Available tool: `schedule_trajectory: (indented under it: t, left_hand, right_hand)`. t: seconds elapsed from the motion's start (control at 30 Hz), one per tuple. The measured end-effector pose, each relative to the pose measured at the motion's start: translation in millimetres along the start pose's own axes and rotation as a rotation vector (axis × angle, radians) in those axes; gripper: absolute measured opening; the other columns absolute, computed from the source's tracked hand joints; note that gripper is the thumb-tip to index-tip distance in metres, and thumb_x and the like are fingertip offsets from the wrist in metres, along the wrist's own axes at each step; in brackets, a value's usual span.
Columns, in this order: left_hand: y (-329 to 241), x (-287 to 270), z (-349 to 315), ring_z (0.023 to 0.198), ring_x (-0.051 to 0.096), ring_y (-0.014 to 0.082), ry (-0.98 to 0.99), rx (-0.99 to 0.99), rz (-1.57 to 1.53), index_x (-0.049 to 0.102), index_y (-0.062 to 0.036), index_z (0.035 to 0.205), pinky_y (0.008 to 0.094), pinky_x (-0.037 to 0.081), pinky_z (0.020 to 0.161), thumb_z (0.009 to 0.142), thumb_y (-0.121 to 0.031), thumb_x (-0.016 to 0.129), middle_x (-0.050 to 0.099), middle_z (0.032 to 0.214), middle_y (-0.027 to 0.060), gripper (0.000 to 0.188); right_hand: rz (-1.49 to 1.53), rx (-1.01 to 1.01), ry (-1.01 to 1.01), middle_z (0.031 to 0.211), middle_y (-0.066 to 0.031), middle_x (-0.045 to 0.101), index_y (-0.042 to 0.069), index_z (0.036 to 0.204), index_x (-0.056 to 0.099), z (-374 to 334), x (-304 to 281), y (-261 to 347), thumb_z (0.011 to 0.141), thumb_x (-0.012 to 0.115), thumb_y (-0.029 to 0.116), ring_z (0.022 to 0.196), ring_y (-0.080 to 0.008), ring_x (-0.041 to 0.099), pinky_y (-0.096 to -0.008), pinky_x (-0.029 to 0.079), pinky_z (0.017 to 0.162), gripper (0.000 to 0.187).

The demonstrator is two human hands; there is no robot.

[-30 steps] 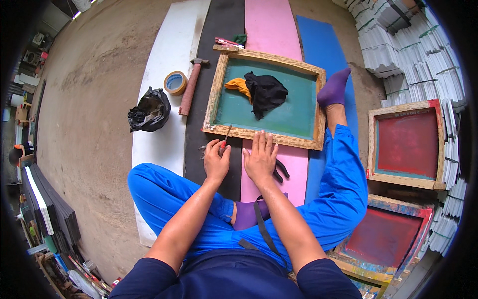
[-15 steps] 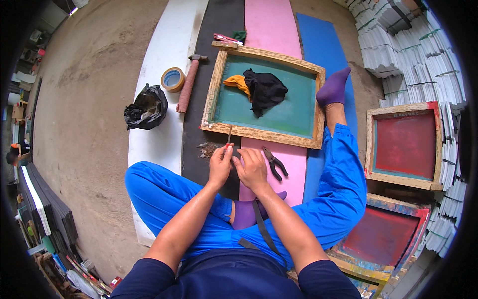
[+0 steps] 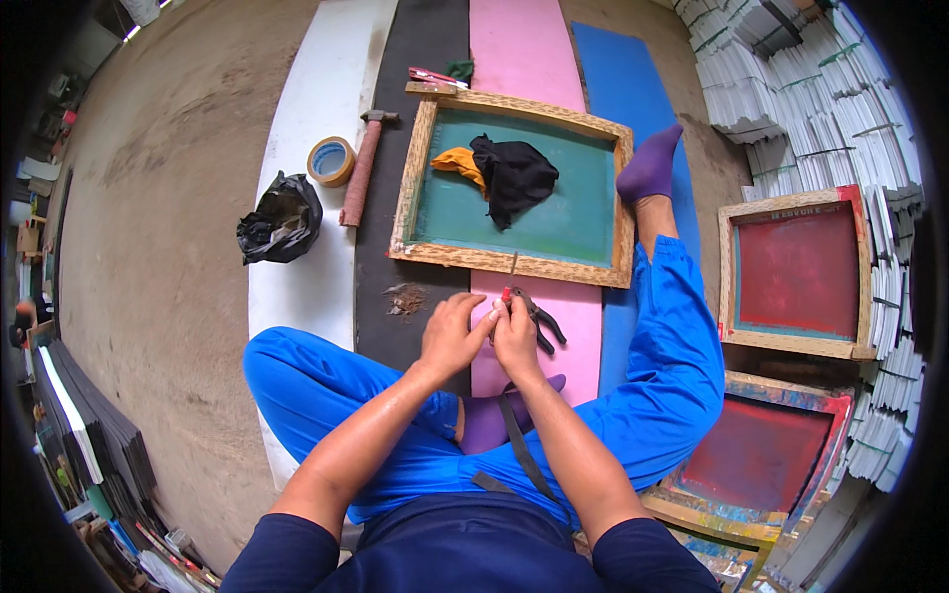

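Note:
My right hand (image 3: pixel 517 341) is closed around the red handle of a screwdriver (image 3: pixel 507 295). Its thin shaft points away from me, toward the near edge of a wooden frame. Beside it, my left hand (image 3: pixel 452 334) has its fingers apart, with the thumb close to the right hand; I cannot tell whether they touch. The wooden screen frame (image 3: pixel 514 267) with green mesh lies flat just beyond both hands. On the mesh rest a black cloth (image 3: pixel 514 178) and an orange cloth (image 3: pixel 457 163). Black-handled pliers (image 3: pixel 547 324) lie partly behind my right hand.
Left of the frame are a hammer (image 3: pixel 361 173) with a wrapped handle, a tape roll (image 3: pixel 331 160) and a black plastic bag (image 3: pixel 281 219). A small pile of debris (image 3: pixel 404 298) sits near my left hand. More red-meshed frames (image 3: pixel 797 272) and paper stacks (image 3: pixel 801 128) stand at right.
The screwdriver has passed from my left hand to my right hand and shifted rightward. My left hand's fingers have opened out. The view has shifted slightly.

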State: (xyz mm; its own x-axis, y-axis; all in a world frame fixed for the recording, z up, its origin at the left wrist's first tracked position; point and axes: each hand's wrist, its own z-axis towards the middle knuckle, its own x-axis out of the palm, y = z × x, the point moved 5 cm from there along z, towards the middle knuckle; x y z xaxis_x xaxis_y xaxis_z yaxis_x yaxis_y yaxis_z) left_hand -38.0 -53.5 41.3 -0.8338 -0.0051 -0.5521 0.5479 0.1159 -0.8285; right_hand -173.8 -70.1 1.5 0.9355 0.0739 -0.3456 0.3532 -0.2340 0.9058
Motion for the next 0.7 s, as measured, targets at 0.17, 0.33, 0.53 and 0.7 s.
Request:
schedule_trajectory:
  t: [0.17, 0.33, 0.53, 0.7]
  left_hand:
    - [-2.6, -31.1, 16.8, 0.123, 0.049, 0.0357, -0.095, 0.175, 0.413, 0.062, -0.0051, 0.123, 0.0462, 0.041, 0.101, 0.083, -0.034, 0.072, 0.056, 0.131, 0.0163, 0.050]
    - [19.2, -60.6, 26.4, 0.134, 0.040, 0.0367, -0.013, 0.189, 0.661, 0.054, -0.0061, 0.134, 0.0481, 0.035, 0.108, 0.082, -0.038, 0.072, 0.045, 0.144, 0.0191, 0.065]
    - [43.1, -110.5, 35.9, 0.133, 0.042, 0.0398, 0.056, 0.056, 0.627, 0.052, -0.0039, 0.136, 0.0489, 0.037, 0.107, 0.083, -0.039, 0.071, 0.043, 0.145, 0.0230, 0.066]
    - [72.2, -133.3, 47.3, 0.110, 0.061, 0.0379, -0.039, -0.056, 0.423, 0.060, -0.0001, 0.126, 0.0438, 0.048, 0.095, 0.088, -0.030, 0.067, 0.062, 0.124, 0.0217, 0.049]
  right_hand:
    - [0.131, 0.235, -0.054, 0.070, -0.0078, 0.058, 0.000, 0.104, 0.052, 4.0, -11.2, -31.7, 0.103, 0.048, 0.032, 0.056, -0.0169, 0.061, -0.0337, 0.050, 0.052, 0.031]
    - [-0.021, 0.394, 0.151, 0.074, -0.0173, 0.063, -0.002, 0.101, 0.057, 0.2, -3.4, -20.4, 0.103, 0.048, 0.033, 0.061, -0.0267, 0.066, -0.0410, 0.051, 0.057, 0.036]
    - [-0.203, 0.098, 0.222, 0.084, -0.0266, 0.065, 0.001, 0.104, 0.058, -6.4, 36.3, 11.6, 0.102, 0.047, 0.034, 0.084, -0.0477, 0.063, -0.0524, 0.047, 0.070, 0.035]
    - [-0.295, 0.051, 0.233, 0.078, -0.0222, 0.064, 0.002, 0.103, 0.059, 5.4, 71.8, 22.7, 0.102, 0.049, 0.034, 0.077, -0.0413, 0.066, -0.0467, 0.048, 0.066, 0.034]
